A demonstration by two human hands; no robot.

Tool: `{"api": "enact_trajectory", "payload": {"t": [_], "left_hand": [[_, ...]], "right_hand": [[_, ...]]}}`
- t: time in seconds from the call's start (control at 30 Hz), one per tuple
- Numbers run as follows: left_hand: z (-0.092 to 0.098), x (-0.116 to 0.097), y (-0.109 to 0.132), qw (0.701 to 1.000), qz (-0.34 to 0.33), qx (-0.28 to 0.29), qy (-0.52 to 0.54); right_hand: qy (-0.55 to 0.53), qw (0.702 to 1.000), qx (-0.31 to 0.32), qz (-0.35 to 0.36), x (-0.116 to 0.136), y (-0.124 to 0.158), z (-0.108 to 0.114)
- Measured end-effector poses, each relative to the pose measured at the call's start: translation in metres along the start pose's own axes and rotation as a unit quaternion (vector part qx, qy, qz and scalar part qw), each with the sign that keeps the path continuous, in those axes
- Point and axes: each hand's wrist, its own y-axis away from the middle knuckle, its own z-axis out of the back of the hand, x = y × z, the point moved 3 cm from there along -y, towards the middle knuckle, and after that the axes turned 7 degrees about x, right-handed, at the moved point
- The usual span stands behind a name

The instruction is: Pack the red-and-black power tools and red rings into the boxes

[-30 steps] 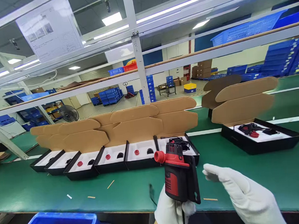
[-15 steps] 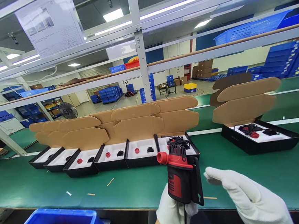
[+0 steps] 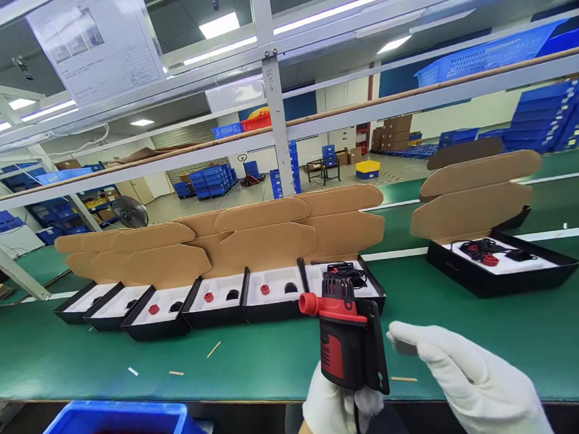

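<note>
A red-and-black pump (image 3: pixel 344 336), with a threaded red outlet pointing left, stands upright in my gloved left hand (image 3: pixel 337 407). The fingers wrap its lower end, and a black cord hangs down past them. To the right of the pump is my white-gloved right hand (image 3: pixel 475 379), apart from it, fingers stretched out and holding nothing. Behind the pump, an open box (image 3: pixel 375 284) holds a coiled black cable and black parts in white foam. Left of that stands another open box (image 3: pixel 275 291) with a red fitting (image 3: pixel 264 290) and a black piece (image 3: pixel 290 288).
Several more open boxes (image 3: pixel 157 321) line the green bench (image 3: pixel 260 360) to the left. One box (image 3: pixel 475 286) stands alone at right. A blue bin (image 3: pixel 183 426) with red ribbed parts is at lower left. A white post (image 3: pixel 276 111) rises behind the boxes.
The pump and my right hand have shifted slightly left in view. The pump stays in my left hand, and the right hand remains apart from it.
</note>
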Motion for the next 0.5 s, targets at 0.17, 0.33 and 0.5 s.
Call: {"api": "enact_trajectory", "payload": {"t": [0.17,0.33,0.5], "left_hand": [[0.008,0.002,0.002,0.999,-0.044,-0.017,0.020],[0.006,0.002,0.003,0.999,-0.009,0.003,0.045],[0.016,0.003,-0.001,1.000,-0.012,-0.007,0.018]], "right_hand": [[0.008,1.000,-0.004,0.017,0.004,-0.003,-0.002],[0.015,1.000,-0.003,0.021,0.010,-0.004,-0.001],[0.005,1.000,0.018,0.005,0.003,-0.010,-0.005]]}}
